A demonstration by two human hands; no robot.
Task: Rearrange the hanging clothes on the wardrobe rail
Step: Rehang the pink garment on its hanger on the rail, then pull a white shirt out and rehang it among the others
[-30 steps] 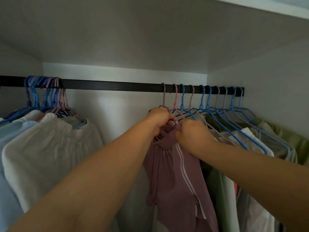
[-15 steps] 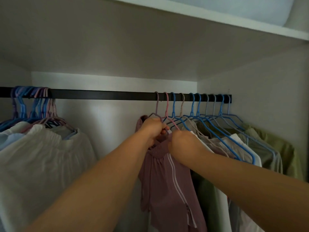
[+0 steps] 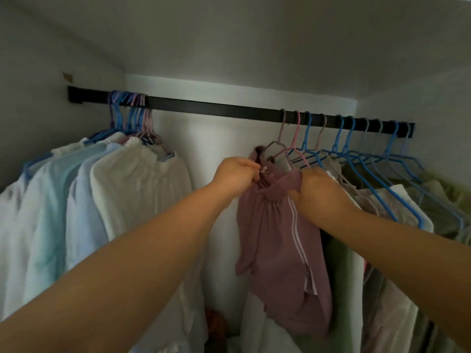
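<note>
One mauve garment (image 3: pixel 277 250) — two hands gripping it.

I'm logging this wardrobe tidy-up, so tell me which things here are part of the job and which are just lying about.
In the job:
mauve garment, gripped at its top by the left hand and right hand
its hanger
black rail
pale clothes bunched left
clothes on blue hangers right

Just there:
brownish item low down, too dim to identify

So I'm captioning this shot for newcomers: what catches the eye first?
Two bare forearms reach in, the left hand and right hand gripping a mauve garment at centre. It hangs from the black rail, between pale clothes bunched left and blue hangers crowded right.
</note>
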